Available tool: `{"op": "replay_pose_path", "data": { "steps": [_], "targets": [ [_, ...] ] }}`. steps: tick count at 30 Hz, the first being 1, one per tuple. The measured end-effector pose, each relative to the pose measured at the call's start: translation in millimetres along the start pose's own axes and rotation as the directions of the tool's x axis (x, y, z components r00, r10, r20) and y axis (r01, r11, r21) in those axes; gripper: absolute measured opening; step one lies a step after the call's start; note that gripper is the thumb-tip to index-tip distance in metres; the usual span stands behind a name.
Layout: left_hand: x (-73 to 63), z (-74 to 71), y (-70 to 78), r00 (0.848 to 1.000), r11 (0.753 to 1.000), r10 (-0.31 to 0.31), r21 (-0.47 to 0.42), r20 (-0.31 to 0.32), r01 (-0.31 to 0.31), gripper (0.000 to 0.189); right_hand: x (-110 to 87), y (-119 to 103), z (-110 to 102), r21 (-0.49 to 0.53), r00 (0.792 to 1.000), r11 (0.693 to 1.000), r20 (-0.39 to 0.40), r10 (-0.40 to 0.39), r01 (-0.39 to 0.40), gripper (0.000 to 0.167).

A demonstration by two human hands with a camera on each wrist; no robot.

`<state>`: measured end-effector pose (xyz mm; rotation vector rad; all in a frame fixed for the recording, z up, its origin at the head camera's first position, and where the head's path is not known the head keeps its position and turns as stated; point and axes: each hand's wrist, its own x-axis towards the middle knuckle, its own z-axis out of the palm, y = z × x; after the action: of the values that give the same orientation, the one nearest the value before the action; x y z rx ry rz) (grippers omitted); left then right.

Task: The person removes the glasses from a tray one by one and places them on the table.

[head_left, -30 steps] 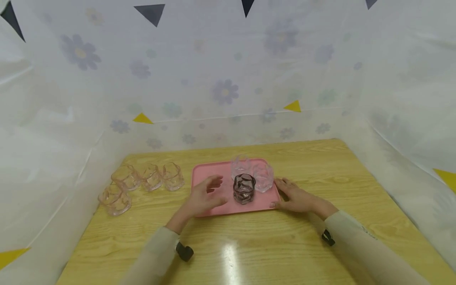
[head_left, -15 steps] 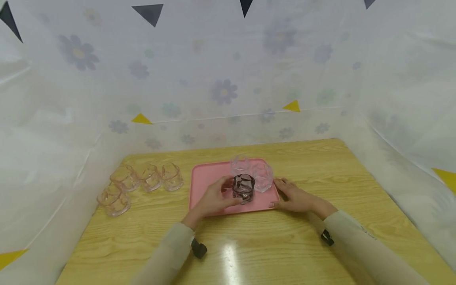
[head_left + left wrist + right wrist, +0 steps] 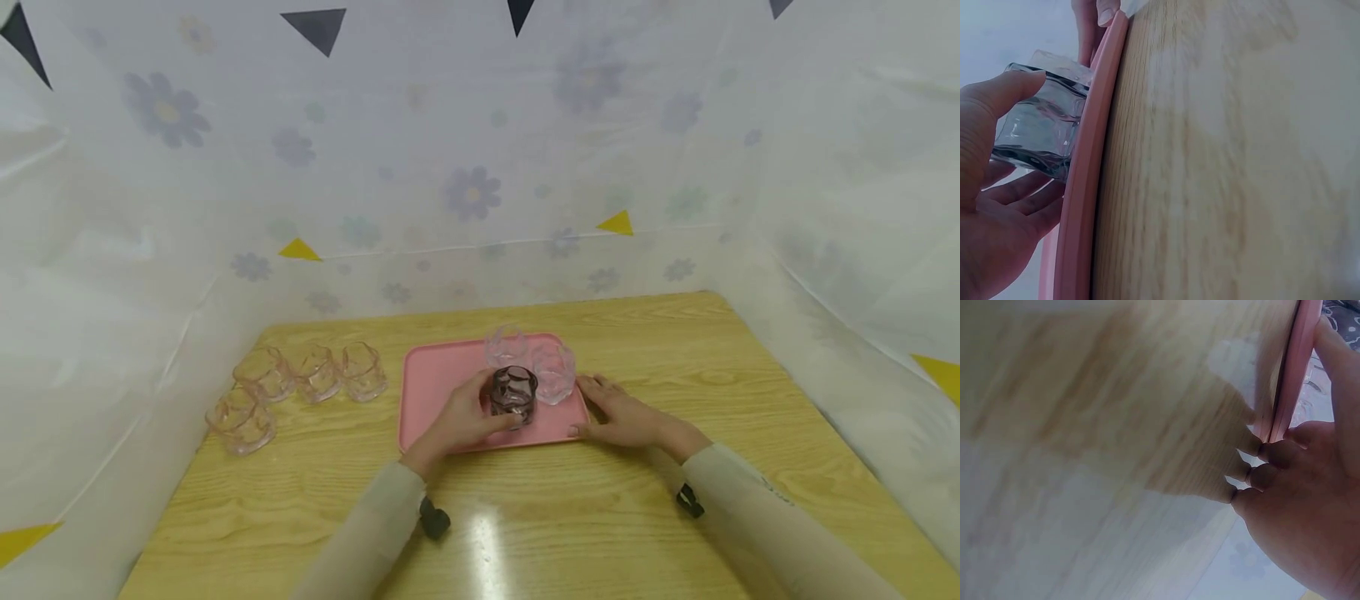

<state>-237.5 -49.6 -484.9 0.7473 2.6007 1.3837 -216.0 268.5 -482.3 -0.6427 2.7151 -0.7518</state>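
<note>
My left hand (image 3: pixel 461 419) holds a dark grey tinted glass (image 3: pixel 513 395) that stands upright on the pink tray (image 3: pixel 427 392). In the left wrist view, the thumb lies across one side of the dark glass (image 3: pixel 1041 125) and the fingers (image 3: pixel 1022 190) reach round the other side. My right hand (image 3: pixel 626 417) rests at the tray's right end, thumb at the near corner and fingers along the right edge. Two clear glasses, one at the back (image 3: pixel 507 346) and one to the right (image 3: pixel 553 373), stand on the tray beside the dark one.
Several pale pink glasses (image 3: pixel 317 372) stand grouped on the wooden table (image 3: pixel 645 525) to the left of the tray. A white flower-print curtain (image 3: pixel 405 167) surrounds the table at the back and sides.
My left hand has moved right across the tray, from beside the dark glass to a hold round it. The right hand, tray and glasses look unmoved.
</note>
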Motion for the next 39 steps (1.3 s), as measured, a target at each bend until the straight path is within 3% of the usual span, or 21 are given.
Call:
{"op": "replay_pose_path", "data": {
  "steps": [8,16,27,33,39],
  "targets": [
    [2.1,1.8,1.1,1.000,1.000,-0.030,0.004,0.006,0.030,0.087,0.2,-0.8,-0.1,-0.001,1.000,1.000,0.000,-0.009,0.009,0.100],
    [4.3,3.4,1.9,0.999,0.996,-0.037,-0.074,0.025,0.039,0.086,0.8,-0.4,-0.1,0.000,1.000,1.000,0.007,0.008,-0.008,0.100],
    [1.8,0.4,3.8,0.999,0.998,-0.040,-0.055,0.027,0.041,0.092,0.4,-0.5,0.8,-0.004,1.000,1.000,0.009,-0.002,0.002,0.100],
    [-7.6,-7.8,1.8,1.000,0.994,-0.027,-0.105,0.009,0.028,0.090,-0.4,0.0,0.2,-0.002,1.000,1.000,0.008,0.005,-0.005,0.100],
    [-28.5,-27.0,-4.2,0.998,0.994,-0.052,-0.102,-0.044,0.047,0.089,-1.3,0.3,-0.7,0.015,1.000,1.000,0.015,0.001,-0.001,0.100]
  ]
}}
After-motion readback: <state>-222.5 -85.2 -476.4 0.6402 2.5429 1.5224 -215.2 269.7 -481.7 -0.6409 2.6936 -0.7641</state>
